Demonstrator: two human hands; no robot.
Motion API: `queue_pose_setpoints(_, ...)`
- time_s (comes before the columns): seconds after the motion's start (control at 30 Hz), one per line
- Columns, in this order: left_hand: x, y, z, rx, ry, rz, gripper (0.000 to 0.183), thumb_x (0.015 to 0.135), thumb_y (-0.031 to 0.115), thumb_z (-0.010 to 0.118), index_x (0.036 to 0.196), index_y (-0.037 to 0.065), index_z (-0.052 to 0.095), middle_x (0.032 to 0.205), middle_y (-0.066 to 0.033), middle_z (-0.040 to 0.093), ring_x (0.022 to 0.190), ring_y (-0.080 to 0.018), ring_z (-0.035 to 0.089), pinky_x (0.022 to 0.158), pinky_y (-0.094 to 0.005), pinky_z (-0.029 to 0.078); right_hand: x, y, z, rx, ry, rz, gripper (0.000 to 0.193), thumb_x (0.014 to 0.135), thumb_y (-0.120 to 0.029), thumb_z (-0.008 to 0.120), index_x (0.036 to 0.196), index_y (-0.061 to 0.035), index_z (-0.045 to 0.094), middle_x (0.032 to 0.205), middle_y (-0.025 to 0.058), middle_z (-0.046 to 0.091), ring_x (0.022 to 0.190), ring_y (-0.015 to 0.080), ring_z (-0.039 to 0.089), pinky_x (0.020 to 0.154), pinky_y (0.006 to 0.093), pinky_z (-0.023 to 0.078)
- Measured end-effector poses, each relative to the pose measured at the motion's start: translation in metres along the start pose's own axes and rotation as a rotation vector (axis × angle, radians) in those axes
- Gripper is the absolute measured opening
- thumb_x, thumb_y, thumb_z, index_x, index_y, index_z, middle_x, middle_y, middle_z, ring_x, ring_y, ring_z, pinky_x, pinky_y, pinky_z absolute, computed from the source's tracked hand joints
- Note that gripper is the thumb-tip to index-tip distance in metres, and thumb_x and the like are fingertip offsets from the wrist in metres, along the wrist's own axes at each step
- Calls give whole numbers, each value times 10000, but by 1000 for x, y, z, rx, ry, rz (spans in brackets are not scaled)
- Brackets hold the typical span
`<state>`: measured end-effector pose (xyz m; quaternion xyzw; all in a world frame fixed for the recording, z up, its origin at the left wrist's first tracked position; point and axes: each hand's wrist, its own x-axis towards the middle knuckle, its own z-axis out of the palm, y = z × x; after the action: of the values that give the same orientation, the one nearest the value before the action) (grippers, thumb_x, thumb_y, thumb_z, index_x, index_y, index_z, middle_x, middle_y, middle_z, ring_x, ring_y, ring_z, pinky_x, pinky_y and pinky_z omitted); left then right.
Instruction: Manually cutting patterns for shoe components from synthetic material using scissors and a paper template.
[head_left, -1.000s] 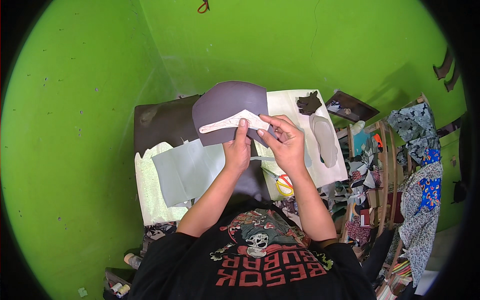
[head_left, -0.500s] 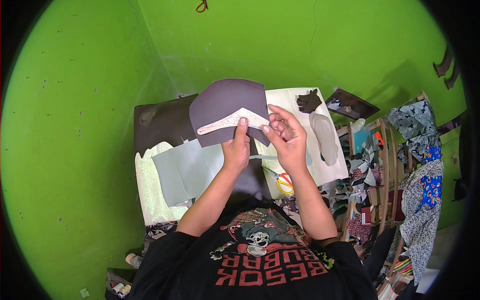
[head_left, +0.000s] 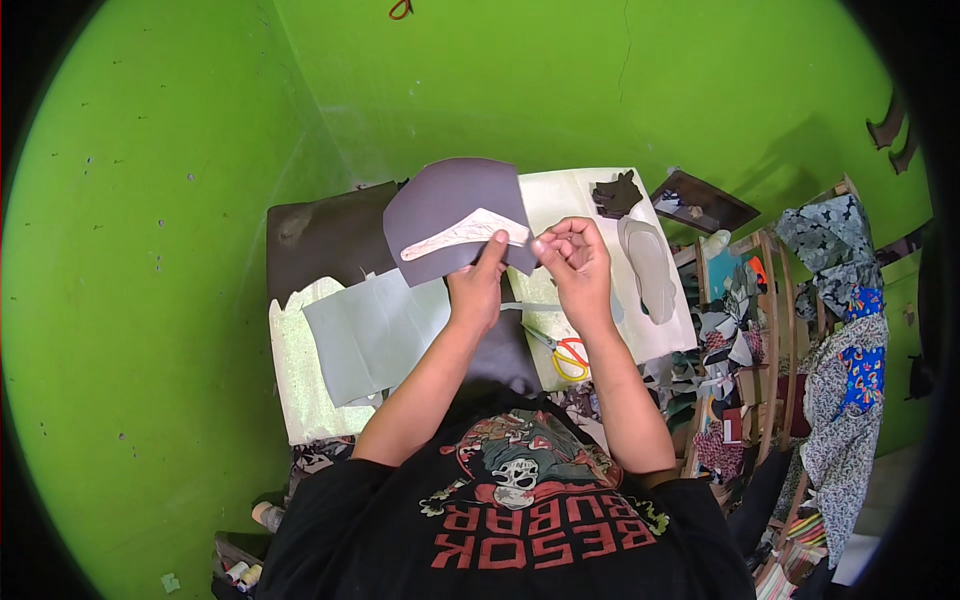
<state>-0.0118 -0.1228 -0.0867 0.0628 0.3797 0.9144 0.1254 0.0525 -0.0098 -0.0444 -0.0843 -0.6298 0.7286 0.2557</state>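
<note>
My left hand (head_left: 478, 292) grips a dark purple-grey sheet (head_left: 455, 190) from below, its thumb pressing a pale, bent strip-shaped pattern piece (head_left: 465, 232) flat against it. The sheet is held up above the table, and the pattern piece has fine lines on its surface. My right hand (head_left: 578, 265) is at the sheet's right edge, thumb and fingertips pinched together by the end of the pattern piece; anything between them is too small to make out. Scissors with yellow and red handles (head_left: 570, 362) lie on the table below my right hand.
Grey sheets (head_left: 370, 335) and a dark sheet (head_left: 325, 240) cover the table's left side. On the right are a pale board (head_left: 560, 190), grey sole-shaped pieces (head_left: 650, 270) and a dark scrap (head_left: 617, 195). Beyond stands a wooden rack (head_left: 770, 340) full of fabric scraps. Green walls (head_left: 450, 80) enclose the back.
My left thumb has slid right along the pattern piece, and the sheet has turned slightly. My right hand has drawn its fingers in from a looser spread to a pinch.
</note>
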Motion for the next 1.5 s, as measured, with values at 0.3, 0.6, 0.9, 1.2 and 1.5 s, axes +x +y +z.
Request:
queue_pose_setpoints(0.3,-16,-56,-64,71,211,-390,340,911,272,731,990,-45,634,857,-104,641,654,-190,629,623,-350,573,-114,175,-169,-980,-41,429,436,753,-93,705,1164,-40,572,1072,189,618,1017,375,605,913,451,488)
queue_pose_setpoints(0.6,-39,-53,-52,257,272,-153,288,918,246,737,1047,-1,662,996,-62,661,861,-118,603,789,-292,495,-172,191,-183,-1426,-170,546,531,733,-29,668,1245,-61,531,1216,208,537,1132,424,525,976,474,461)
queue_pose_setpoints(0.9,-40,-52,-50,196,219,-187,328,944,289,704,1093,1,652,1043,-37,642,914,-105,576,832,-280,482,-159,195,-181,-1606,-276,533,543,780,-21,643,1295,-83,483,1198,166,565,1176,374,509,960,471,463)
queue_pose_setpoints(1.2,-44,-39,-30,177,255,-223,262,906,256,753,1022,38,665,916,-4,628,774,-82,535,705,-252,444,-147,200,-184,-1417,-381,532,731,710,4,644,1395,-87,406,1202,232,591,1122,416,551,989,471,453)
queue_pose_setpoints(1.5,-38,-40,-29,141,255,-163,222,883,201,776,1000,42,672,904,7,634,727,-61,519,656,-226,426,-131,197,-178,-1219,-407,696,701,714,-164,755,1337,-165,434,1066,197,667,986,402,662,848,451,538)
